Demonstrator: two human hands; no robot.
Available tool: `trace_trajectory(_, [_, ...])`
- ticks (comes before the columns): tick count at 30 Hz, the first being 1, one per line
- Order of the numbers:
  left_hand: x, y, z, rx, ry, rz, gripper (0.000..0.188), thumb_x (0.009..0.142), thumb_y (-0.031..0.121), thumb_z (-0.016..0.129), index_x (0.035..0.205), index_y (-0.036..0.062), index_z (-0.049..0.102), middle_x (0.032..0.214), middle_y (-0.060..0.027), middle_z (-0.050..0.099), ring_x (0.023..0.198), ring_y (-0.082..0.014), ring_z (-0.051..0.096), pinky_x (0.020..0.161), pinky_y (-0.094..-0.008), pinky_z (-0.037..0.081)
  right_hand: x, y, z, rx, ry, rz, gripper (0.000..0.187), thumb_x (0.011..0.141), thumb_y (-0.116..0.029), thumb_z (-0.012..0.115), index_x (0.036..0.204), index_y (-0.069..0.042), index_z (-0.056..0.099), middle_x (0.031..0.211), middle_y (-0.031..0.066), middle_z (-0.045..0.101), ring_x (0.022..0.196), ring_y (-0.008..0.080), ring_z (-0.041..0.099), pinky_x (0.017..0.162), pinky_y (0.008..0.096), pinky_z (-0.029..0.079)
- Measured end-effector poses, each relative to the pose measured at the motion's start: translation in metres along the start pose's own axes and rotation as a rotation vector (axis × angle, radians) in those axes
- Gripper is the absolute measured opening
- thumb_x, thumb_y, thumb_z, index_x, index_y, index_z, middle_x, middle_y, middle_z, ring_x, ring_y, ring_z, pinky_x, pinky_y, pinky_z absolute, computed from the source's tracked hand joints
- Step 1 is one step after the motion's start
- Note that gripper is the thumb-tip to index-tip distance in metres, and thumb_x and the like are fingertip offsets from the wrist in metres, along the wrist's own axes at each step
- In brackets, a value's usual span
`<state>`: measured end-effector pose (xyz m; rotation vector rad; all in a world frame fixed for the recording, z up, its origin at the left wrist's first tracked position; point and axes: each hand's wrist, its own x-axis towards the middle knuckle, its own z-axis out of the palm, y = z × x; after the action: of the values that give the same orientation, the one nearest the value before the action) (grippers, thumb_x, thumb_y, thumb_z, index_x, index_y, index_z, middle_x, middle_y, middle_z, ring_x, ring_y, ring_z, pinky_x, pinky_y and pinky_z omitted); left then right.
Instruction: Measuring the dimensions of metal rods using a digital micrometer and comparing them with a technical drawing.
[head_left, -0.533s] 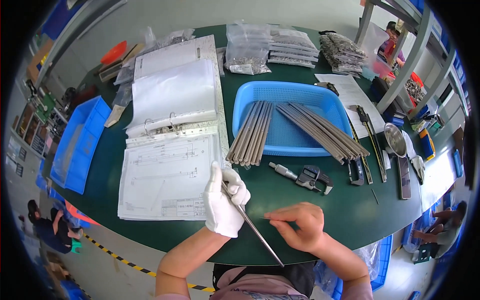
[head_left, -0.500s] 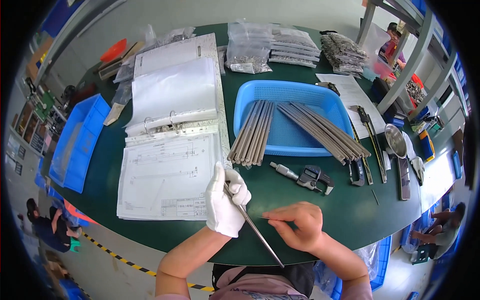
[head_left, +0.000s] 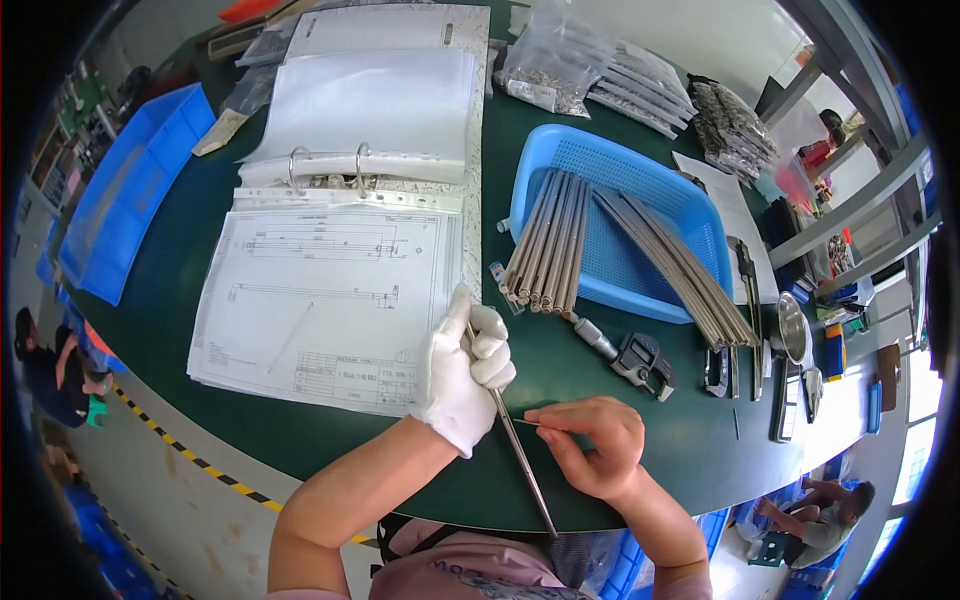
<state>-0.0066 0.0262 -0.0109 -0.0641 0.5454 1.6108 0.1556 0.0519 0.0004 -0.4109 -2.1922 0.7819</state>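
Observation:
My left hand (head_left: 455, 385), in a white glove, is closed around a thin metal rod (head_left: 527, 468). The rod slants from between the gloved fingers down to the table's near edge. My bare right hand (head_left: 598, 445) pinches a thin metal pin (head_left: 527, 422) between thumb and fingers. The pin's tip is beside the rod, below the glove; whether they touch I cannot tell. Beyond my hands, a blue basket (head_left: 622, 296) holds two bundles of metal rods, one left bundle (head_left: 548, 245) and one right bundle (head_left: 682, 270), their near ends over its rim. A digital micrometer (head_left: 636, 360) lies in front.
An open ring binder with a technical drawing (head_left: 310, 300) covers the left of the green table (head_left: 420, 468). Farther left stands a blue bin (head_left: 135, 200). Bags of small parts (head_left: 545, 85) line the back. Calipers (head_left: 750, 300) and a metal bowl (head_left: 793, 325) lie at right.
The view has turned, so the basket, binder and table sit differently in the picture. Both hands keep their holds, and the pin's tip is now closer to the rod.

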Motion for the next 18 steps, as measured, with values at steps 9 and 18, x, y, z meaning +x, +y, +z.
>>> trace_trajectory(9, [-0.003, -0.005, 0.004, -0.017, 0.067, 0.018, 0.040, 0.091, 0.038, 0.039, 0.065, 0.0084, 0.047, 0.052, 0.0050, 0.031, 0.042, -0.0061, 0.021, 0.043, -0.0216, 0.018, 0.004, 0.003, 0.004, 0.020, -0.021, -0.026, 0.014, 0.067, 0.002, 0.064, 0.078, -0.002, 0.056, 0.074, 0.0092, 0.066, 0.058, 0.0199, 0.062, 0.051, 0.0261, 0.046])
trace_trajectory(18, [0.003, -0.005, 0.001, -0.026, 0.130, -0.045, 0.036, 0.094, 0.036, 0.031, 0.071, 0.0121, 0.043, 0.058, 0.0043, 0.035, 0.041, -0.0052, 0.022, 0.040, -0.0197, 0.018, 0.021, -0.012, 0.001, -0.233, -0.167, -0.100, 0.013, 0.065, -0.004, 0.067, 0.075, -0.006, 0.059, 0.071, 0.0050, 0.063, 0.057, 0.0196, 0.060, 0.047, 0.0268, 0.041])
